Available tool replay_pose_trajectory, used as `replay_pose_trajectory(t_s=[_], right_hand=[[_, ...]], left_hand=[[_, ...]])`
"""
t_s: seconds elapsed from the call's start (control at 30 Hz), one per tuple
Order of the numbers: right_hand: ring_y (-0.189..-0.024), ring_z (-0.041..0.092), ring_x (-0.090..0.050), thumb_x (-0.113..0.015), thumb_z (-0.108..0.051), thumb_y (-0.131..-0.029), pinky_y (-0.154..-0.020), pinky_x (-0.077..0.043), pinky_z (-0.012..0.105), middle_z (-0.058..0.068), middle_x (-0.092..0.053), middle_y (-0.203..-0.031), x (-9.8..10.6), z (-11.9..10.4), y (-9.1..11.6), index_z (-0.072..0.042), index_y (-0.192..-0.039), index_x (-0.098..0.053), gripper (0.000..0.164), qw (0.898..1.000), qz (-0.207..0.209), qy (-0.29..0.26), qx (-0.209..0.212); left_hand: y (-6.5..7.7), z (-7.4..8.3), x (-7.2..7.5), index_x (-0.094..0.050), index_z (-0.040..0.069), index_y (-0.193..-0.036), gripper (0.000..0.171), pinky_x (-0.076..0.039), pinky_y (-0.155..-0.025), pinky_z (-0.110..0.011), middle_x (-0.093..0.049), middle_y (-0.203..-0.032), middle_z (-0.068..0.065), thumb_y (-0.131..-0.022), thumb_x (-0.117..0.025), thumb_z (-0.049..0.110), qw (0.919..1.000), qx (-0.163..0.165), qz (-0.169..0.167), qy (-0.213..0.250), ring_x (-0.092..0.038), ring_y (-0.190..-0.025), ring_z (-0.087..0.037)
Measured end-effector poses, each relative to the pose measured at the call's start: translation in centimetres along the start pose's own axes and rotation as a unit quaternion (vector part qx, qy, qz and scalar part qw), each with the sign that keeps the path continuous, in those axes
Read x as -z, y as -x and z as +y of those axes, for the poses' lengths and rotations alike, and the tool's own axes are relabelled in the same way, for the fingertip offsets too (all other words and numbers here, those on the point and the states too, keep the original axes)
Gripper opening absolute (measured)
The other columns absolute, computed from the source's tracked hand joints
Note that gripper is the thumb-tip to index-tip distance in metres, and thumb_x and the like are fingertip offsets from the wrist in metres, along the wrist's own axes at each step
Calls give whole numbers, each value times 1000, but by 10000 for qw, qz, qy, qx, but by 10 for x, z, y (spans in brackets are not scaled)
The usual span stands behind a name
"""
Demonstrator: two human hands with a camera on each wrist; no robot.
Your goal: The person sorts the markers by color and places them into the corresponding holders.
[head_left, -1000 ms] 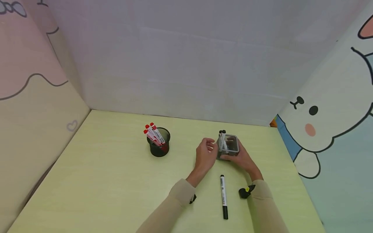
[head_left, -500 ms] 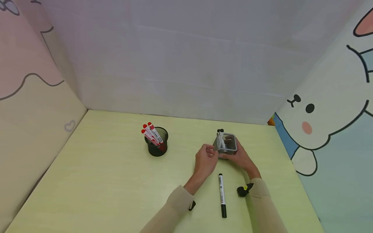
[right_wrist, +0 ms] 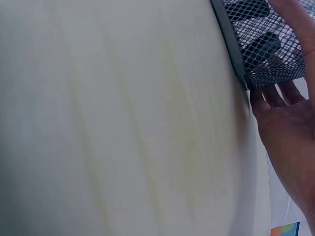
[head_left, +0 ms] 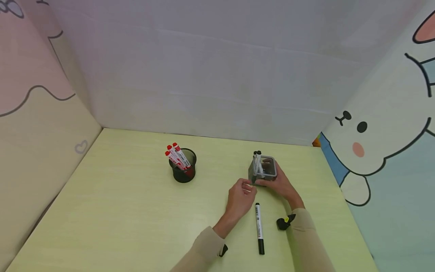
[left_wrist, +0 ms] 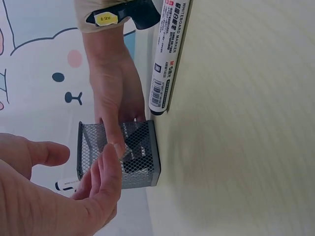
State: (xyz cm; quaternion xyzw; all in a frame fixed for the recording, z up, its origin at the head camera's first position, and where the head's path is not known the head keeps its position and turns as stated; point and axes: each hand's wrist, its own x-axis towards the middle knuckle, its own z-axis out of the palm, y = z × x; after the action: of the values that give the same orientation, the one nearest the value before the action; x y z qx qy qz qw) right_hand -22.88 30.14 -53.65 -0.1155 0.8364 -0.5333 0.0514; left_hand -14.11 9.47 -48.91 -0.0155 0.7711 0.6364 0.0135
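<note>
My right hand [head_left: 280, 184] grips a square grey mesh pen holder [left_wrist: 142, 160] from its right side, thumb across the near face and fingers behind. Two white whiteboard markers with black ends [head_left: 258, 160] lean in its left part. My left hand [head_left: 240, 196] is just off the holder's near left corner, fingers loosely bent and nothing between them; the left wrist view has thumb and fingers apart. Nearer the person, a black-capped whiteboard marker [head_left: 259, 228] lies on the table, between the two forearms. The right wrist view catches the holder's mesh [right_wrist: 266, 44] with the hand around it.
A round black mesh pen holder [head_left: 183, 175] with several red-capped markers [head_left: 178, 156] stands on the pale yellow table [head_left: 119, 207], left of the hands. A white backdrop [head_left: 217, 83] rises behind the table, with cartoon-printed panels on both sides.
My left hand has come back toward the person, from the square holder's left side to its near left corner. The right hand keeps its grip. The head view has shifted slightly.
</note>
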Motion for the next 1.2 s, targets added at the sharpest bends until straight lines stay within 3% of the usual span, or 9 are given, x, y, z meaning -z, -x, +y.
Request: replay_pose_trajectory(t_s=[0.17, 0.57, 0.77, 1.0, 1.2], right_hand=[[-132, 28, -47, -88, -15, -83, -111, -35, 47, 12, -51, -147, 0, 1, 0, -18, -155, -35, 90, 10000, 9, 5, -12], [-130, 26, -47, -87, -13, -84, -105, -37, 26, 10, -53, -146, 0, 4, 0, -20, -156, -35, 89, 9999, 26, -135, -77], [-132, 25, -47, -86, -14, -85, -107, -37, 32, 9, -51, -147, 0, 3, 0, -21, -156, -34, 89, 10000, -23, -51, -74], [-134, 28, -46, -86, -13, -85, -111, -34, 47, 12, -50, -149, 0, 2, -1, -20, -157, -33, 91, 9998, -35, -73, -197], [-134, 32, -46, -85, -11, -86, -110, -35, 49, 18, -49, -148, 0, -20, 4, -10, -157, -31, 89, 9995, -127, -75, -273]], left_hand=[[10, -1, -1, -66, 0, -113, 25, -54, -70, -30, -68, -89, -1, -94, -68, 15, 9998, 71, -170, -36, -64, -81, -12], [25, -7, -9, -67, -1, -111, 25, -52, -69, -31, -65, -89, -2, -91, -71, 14, 9991, 194, -286, -262, -63, -79, -13], [31, -12, -14, -64, -2, -113, 29, -47, -66, -31, -60, -91, -6, -90, -70, 16, 9977, 82, -493, -463, -56, -76, -12], [36, -14, -20, -62, -2, -115, 32, -45, -65, -30, -57, -91, -7, -90, -72, 15, 9944, 94, -608, -864, -52, -73, -13], [41, -13, -25, -57, -4, -115, 36, -44, -64, -28, -54, -93, -8, -88, -74, 12, 9907, 62, -698, -1163, -49, -72, -16]])
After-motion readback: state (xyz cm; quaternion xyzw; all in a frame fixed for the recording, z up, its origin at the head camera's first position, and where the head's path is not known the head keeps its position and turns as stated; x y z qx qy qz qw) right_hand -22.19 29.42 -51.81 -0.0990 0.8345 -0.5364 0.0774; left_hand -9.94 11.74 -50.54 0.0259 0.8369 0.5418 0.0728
